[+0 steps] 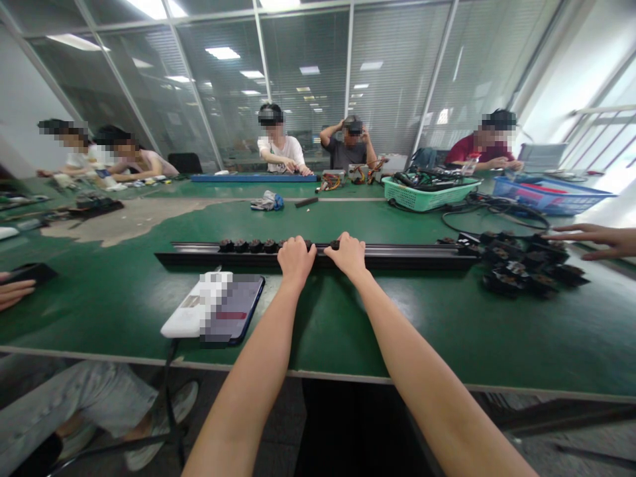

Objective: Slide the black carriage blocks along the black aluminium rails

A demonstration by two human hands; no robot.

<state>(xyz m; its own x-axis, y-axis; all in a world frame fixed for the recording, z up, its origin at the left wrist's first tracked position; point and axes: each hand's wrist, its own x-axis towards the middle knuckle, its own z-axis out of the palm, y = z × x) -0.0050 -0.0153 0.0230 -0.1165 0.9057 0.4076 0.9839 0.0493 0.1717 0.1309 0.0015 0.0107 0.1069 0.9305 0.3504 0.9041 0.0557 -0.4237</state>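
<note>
A long black rail (407,255) lies across the green table (348,318) in front of me. Several small black parts (248,246) sit in a row in its left half. My left hand (296,258) rests on the rail's middle with its fingers curled over it. Just to the right, my right hand (350,254) is curled over the rail too, touching a small black part at its fingertips. Whether either hand pinches a part is hidden by the fingers.
A pile of loose black parts (527,265) lies at the rail's right end, with another person's hand (596,240) beside it. A phone on a white power bank (216,308) lies near left. A green basket (427,192), a blue crate (551,193) and several seated people are beyond.
</note>
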